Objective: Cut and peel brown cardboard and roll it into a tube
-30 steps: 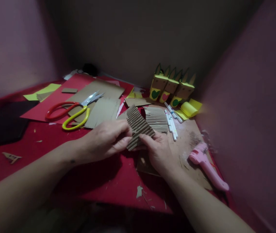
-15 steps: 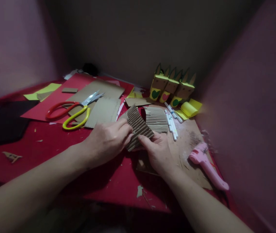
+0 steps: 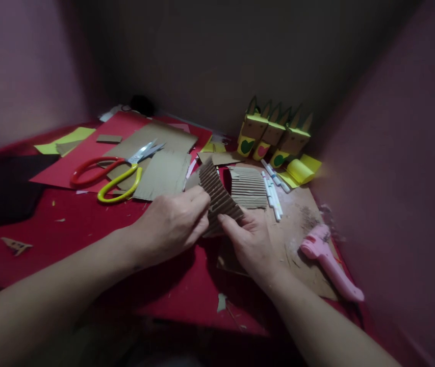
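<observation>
A piece of corrugated cardboard (image 3: pixel 220 191), its ridges bare, is held up between my two hands over the red-covered table. My left hand (image 3: pixel 177 219) is closed on its left edge, fingertips pinched and partly hidden. My right hand (image 3: pixel 250 239) grips the lower right corner, thumb on the ridged face and fingers behind. The piece looks bent along its length. Just beyond it lies a second ridged cardboard piece (image 3: pixel 248 187), flat beside several white markers (image 3: pixel 273 196).
Scissors (image 3: pixel 125 173) with red and yellow handles rest on cardboard and red paper (image 3: pixel 64 171) at left. A pink glue gun (image 3: pixel 330 262) lies on a cardboard sheet (image 3: pixel 293 239) at right. Yellow box figures (image 3: pixel 274 135) stand at the back. Small scraps (image 3: pixel 222 302) lie near the front edge.
The held cardboard has tilted and bent a little more, and my left hand has shifted slightly over its edge. Both hands keep their hold. The whole view has moved slightly.
</observation>
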The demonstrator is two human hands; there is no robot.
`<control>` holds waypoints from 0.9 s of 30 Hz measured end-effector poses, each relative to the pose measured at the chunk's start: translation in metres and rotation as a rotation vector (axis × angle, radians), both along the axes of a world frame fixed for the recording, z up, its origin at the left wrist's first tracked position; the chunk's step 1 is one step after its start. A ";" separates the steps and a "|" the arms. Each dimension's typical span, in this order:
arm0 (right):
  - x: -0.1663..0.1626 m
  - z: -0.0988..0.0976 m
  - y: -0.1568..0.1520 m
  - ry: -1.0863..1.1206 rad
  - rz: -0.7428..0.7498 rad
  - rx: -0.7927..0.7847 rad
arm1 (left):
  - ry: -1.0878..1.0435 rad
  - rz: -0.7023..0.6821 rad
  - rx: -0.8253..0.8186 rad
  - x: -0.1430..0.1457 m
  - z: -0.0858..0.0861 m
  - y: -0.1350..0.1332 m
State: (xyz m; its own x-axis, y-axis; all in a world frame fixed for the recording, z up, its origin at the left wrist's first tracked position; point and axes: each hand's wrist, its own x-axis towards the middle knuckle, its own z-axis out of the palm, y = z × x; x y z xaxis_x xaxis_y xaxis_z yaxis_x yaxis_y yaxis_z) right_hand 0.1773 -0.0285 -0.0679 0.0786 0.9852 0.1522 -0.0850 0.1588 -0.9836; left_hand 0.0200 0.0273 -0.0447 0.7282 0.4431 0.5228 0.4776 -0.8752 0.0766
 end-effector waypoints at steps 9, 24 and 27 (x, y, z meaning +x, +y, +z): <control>0.000 -0.001 0.003 0.124 0.031 -0.065 | -0.034 -0.028 -0.023 -0.004 -0.004 0.004; 0.000 -0.003 -0.001 -0.032 -0.006 0.024 | -0.144 0.030 -0.091 0.000 -0.006 -0.001; -0.001 0.000 0.001 0.140 0.042 -0.064 | -0.223 0.057 -0.307 -0.002 0.000 0.002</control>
State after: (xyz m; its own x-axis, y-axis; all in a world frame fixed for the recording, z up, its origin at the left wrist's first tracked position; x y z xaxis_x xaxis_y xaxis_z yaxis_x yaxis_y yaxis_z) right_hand 0.1761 -0.0271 -0.0682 0.0530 0.9954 0.0797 -0.2277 0.0897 -0.9696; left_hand 0.0184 0.0288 -0.0448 0.5815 0.6399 0.5024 0.4667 -0.7682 0.4382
